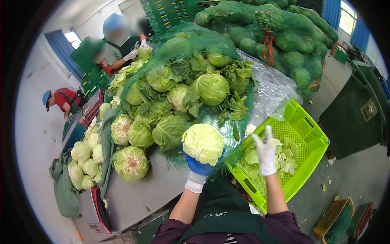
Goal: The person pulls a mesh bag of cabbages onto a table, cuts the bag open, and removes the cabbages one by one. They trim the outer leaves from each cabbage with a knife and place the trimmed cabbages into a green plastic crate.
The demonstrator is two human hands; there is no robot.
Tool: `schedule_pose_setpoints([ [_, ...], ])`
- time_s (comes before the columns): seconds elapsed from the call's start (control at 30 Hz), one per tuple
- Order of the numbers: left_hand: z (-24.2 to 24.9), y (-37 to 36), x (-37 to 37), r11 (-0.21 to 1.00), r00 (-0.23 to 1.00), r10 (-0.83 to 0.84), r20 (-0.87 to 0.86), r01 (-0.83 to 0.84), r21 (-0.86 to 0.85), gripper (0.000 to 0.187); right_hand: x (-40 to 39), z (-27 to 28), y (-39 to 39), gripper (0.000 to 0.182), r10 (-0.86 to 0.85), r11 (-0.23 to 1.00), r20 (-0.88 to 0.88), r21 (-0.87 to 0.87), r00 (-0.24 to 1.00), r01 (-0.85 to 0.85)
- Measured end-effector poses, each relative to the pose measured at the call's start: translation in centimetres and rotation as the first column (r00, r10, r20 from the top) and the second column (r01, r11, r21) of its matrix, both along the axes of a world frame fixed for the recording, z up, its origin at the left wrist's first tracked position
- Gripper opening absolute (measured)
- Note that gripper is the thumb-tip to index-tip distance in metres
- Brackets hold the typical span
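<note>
My left hand (200,166), in a blue glove with a white cuff, cups a pale, trimmed lettuce head (203,143) from below. My right hand (266,153), in a white glove, is raised over the lime-green crate (302,112). Its fingers are apart and nothing shows in them. Loose lettuce leaves (287,156) lie in the crate behind and beside that hand. Beyond the held head, untrimmed lettuce heads (209,89) with dark outer leaves are heaped in an opened green mesh bag (191,34). One lettuce head (130,163) rests on the table (150,191), cut stem facing me.
Paler lettuce heads (81,151) are piled on green cloth at the left. Filled mesh sacks (290,44) are stacked at the back right, near a dark green bin (357,114). Co-workers stand along the far left, one with a gloved hand (131,55) by a head.
</note>
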State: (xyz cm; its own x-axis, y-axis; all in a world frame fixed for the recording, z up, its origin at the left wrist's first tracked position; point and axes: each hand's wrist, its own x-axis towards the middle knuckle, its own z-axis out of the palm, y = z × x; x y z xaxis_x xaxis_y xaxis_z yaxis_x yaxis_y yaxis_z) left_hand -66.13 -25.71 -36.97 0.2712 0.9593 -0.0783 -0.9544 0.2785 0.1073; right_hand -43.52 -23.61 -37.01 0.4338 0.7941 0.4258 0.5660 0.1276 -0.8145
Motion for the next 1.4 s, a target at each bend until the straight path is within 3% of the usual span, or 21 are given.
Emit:
schedule_pose_setpoints([
  [0.03,0.1,-0.1,0.1,1.0,0.999,0.017,0.031,-0.017,-0.007,0.065,-1.8,-0.1,-0.9,0.07,0.18,0.977,0.009,0.112,0.984,-0.179],
  [0.07,0.3,0.0,0.3,0.996,0.997,0.083,0.002,-0.083,0.012,0.067,-3.9,1.9,-3.0,0.077,0.317,0.932,-0.102,-0.148,0.943,-0.33],
  [0.1,0.7,-0.3,0.5,0.995,0.995,0.098,0.004,-0.098,0.015,0.067,-6.1,2.9,-4.5,0.078,0.409,0.896,-0.045,-0.168,0.911,-0.411],
  [0.17,1.8,-0.7,0.9,0.92,0.849,0.393,-0.353,-0.368,0.136,0.07,-10.1,5.0,-6.0,0.047,0.425,0.905,0.048,0.003,0.904,-0.426],
  [0.23,1.1,-0.9,0.0,0.914,0.871,0.405,-0.279,-0.388,0.115,0.072,-11.0,2.7,-6.1,0.029,0.518,0.843,0.248,0.013,0.818,-0.538],
  [0.37,0.7,-1.9,-2.8,0.959,0.977,0.215,0.01,-0.213,0.189,0.073,-10.3,5.1,-8.3,0.013,0.869,0.332,0.375,0.042,0.323,-0.942],
  [0.4,1.0,-2.1,-3.2,0.963,0.976,0.218,-0.001,-0.214,0.166,0.074,-9.2,6.1,-8.0,0.015,0.953,0.232,0.169,0.121,0.25,-0.965],
  [0.43,1.2,-2.3,-3.8,0.963,0.973,0.231,-0.011,-0.227,0.148,0.075,-8.9,4.0,-7.2,0.014,0.906,0.35,0.115,0.339,0.408,-0.873],
  [0.47,0.5,-2.1,-4.6,0.951,0.958,0.285,0.017,-0.285,0.118,0.074,-7.0,3.7,-7.1,0.015,0.604,0.769,0.221,0.09,0.766,-0.632],
  [0.53,1.7,-2.6,-6.6,0.943,0.952,0.29,0.097,-0.302,0.144,0.071,-3.8,1.0,-3.0,0.027,0.26,0.942,-0.357,-0.108,0.897,-0.316],
  [0.57,2.5,-3.1,-8.1,0.935,0.948,0.293,0.126,-0.312,0.169,0.07,0.5,-2.9,-1.3,0.025,0.227,0.956,-0.181,-0.144,0.957,-0.254],
  [0.6,4.0,-4.0,-10.2,0.906,0.925,0.359,0.125,-0.377,0.191,0.07,5.2,-5.9,-0.1,0.026,0.003,0.839,-0.259,-0.524,0.966,-0.143],
  [0.67,7.5,-5.1,-13.5,0.867,0.889,0.458,-0.002,-0.446,0.221,0.066,12.0,-14.3,0.6,0.015,-0.037,0.987,-0.061,-0.156,0.997,0.027],
  [0.7,8.7,-5.8,-15.7,0.846,0.871,0.492,0.008,-0.48,0.232,0.066,10.8,-10.1,-2.1,0.015,-0.066,0.962,-0.315,-0.273,0.947,-0.024],
  [0.73,10.0,-7.0,-18.6,0.872,0.812,0.35,0.467,-0.464,0.154,0.065,10.2,-8.2,-3.3,0.01,-0.111,0.948,-0.299,-0.319,0.948,0.011],
  [0.77,11.1,-8.0,-21.7,0.907,0.551,0.146,0.821,-0.406,0.111,0.063,10.3,-5.9,-6.1,0.044,-0.036,0.916,0.023,-0.398,0.999,0.042],
  [0.83,11.8,-9.5,-28.6,0.886,0.466,0.068,0.882,-0.435,0.162,0.063,11.1,-6.5,-5.8,0.027,-0.063,0.851,0.018,-0.521,0.998,0.063],
  [0.87,12.6,-9.8,-31.7,0.749,0.752,0.487,0.444,-0.621,0.23,0.065,10.0,-5.5,-6.2,0.025,-0.125,0.853,-0.066,-0.517,0.99,0.074],
  [0.9,13.2,-10.0,-34.6,0.607,0.608,0.781,-0.143,-0.685,0.404,0.067,9.1,-5.0,-6.4,0.023,-0.188,0.853,-0.15,-0.515,0.971,0.086],
  [1.1,12.2,-12.0,-54.5,0.455,0.377,0.887,-0.267,-0.811,0.368,0.077,6.7,-5.9,-3.5,0.017,-0.014,0.821,-0.148,-0.566,0.989,-0.073],
  [1.4,10.8,-11.9,-70.5,0.158,0.044,0.943,-0.329,-0.932,0.327,0.067,0.5,-3.1,-2.1,0.018,0.055,0.777,-0.119,-0.619,0.991,-0.117],
])
